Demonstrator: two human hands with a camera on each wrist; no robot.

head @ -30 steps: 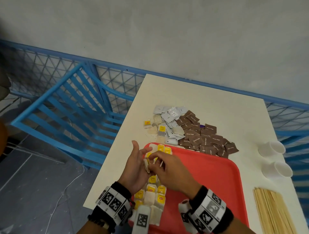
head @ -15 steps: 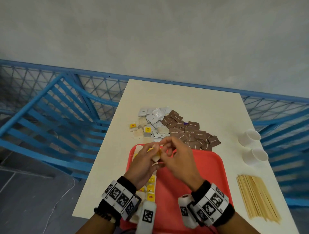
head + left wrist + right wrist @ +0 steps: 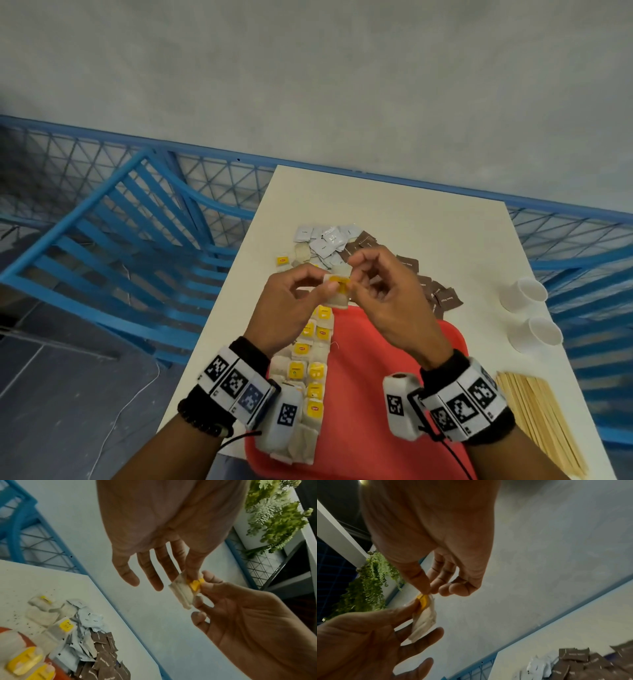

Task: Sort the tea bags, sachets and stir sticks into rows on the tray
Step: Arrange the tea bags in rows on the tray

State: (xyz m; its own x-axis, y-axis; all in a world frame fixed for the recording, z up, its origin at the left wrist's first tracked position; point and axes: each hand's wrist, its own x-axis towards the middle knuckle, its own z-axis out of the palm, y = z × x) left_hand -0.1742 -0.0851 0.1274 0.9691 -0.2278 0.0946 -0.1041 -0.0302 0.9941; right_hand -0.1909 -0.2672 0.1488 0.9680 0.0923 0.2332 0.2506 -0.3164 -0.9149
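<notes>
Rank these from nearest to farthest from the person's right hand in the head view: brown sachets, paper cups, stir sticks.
From the right hand:
1. Brown sachets: just beyond it, partly hidden behind it.
2. Paper cups: farther right, near the table's edge.
3. Stir sticks: lower right corner.

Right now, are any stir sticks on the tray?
No, the stir sticks lie on the table, right of the tray.

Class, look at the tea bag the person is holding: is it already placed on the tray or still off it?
Off it. The tea bag is pinched in the air between the left hand and right hand, above the red tray.
</notes>
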